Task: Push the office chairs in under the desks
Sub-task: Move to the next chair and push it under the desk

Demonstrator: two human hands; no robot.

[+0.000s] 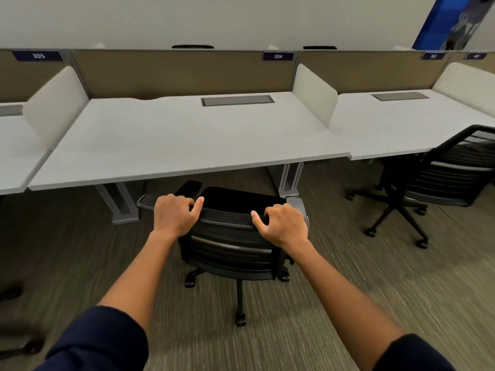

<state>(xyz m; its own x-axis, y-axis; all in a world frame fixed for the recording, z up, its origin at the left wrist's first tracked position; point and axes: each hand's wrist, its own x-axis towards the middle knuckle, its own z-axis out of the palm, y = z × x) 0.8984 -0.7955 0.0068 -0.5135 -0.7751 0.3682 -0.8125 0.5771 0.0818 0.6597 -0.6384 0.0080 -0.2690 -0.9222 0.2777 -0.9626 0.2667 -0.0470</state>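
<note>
A black mesh office chair [230, 245] stands on the carpet in front of the white desk [166, 145] labelled 304, its seat just short of the desk's front edge. My left hand [172, 215] grips the top rim of the backrest on its left side, fingers curled over the edge. My right hand [284, 223] grips the same rim on the right. A second black mesh chair [439, 180] stands at the right, pulled out and turned away from the neighbouring desk [396, 129].
White side dividers [313, 92] separate the desks, with a tan back panel [174, 73] behind. Grey desk legs [120, 202] flank the chair's slot. Another chair's base [10, 293] shows at the far left. Striped carpet lies around me.
</note>
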